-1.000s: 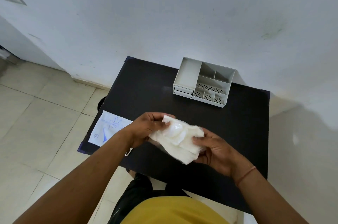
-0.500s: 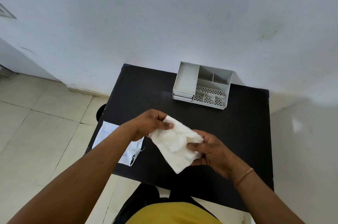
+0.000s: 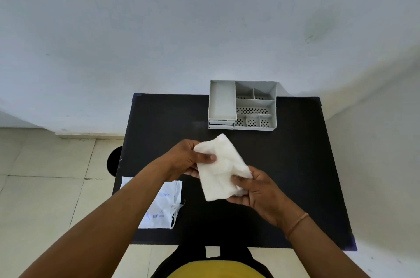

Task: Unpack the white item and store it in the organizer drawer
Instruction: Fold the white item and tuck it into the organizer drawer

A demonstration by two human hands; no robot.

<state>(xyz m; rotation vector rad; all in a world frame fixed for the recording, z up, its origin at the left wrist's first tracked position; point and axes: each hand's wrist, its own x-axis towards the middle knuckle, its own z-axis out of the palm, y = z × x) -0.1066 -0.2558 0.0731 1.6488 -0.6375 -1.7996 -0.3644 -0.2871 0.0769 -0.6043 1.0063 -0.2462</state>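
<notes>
I see both hands holding the white item point(image 3: 221, 167) above the black worktop point(image 3: 295, 164). My left hand point(image 3: 184, 159) has its fingers curled closed on the item's upper left edge, thumb pressed flat on top. My right hand point(image 3: 254, 189) pinches the lower right edge, fingers shut underneath and thumb over the cloth. Beyond the fingers, near the wall, stands the grey organizer point(image 3: 243, 105), its drawer point(image 3: 221, 125) at the front left. Below my left fingers lies the empty wrapper point(image 3: 168, 205).
</notes>
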